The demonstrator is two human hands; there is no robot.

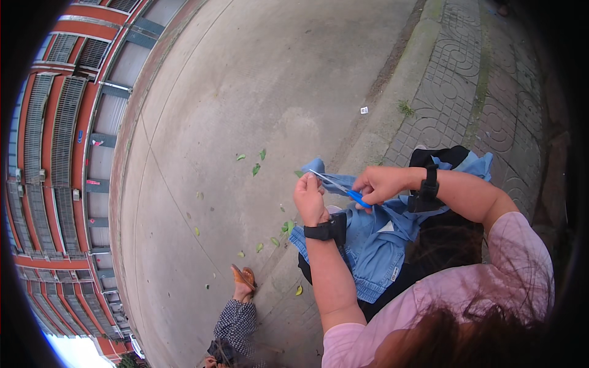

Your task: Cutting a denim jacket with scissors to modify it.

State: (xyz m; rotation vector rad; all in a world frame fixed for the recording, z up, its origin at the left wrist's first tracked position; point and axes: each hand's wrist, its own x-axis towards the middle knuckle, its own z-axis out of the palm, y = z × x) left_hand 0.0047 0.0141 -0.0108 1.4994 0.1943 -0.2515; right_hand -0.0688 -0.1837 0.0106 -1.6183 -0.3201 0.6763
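A light-blue denim garment [372, 248] lies across my lap, with an elastic gathered waistband at its near end. My left hand [310, 201] pinches a raised strip of this cloth between thumb and fingers. Scissors [358, 197] with blue handles are gripped in my right hand [381, 183]. Their blades point left and reach the cloth beside my left fingertips; whether they are parted I cannot make out. Each of my wrists wears a black strap with a small box. Dark cloth lies beneath the denim.
Below me runs a concrete curb [392, 116], with patterned paving [457, 67] on the right. Green and yellow leaves [256, 168] dot the concrete ground. At the lower left are another person's patterned trousers [235, 322] and brown sandals [243, 279]. A red-and-grey building [92, 122] stands far left.
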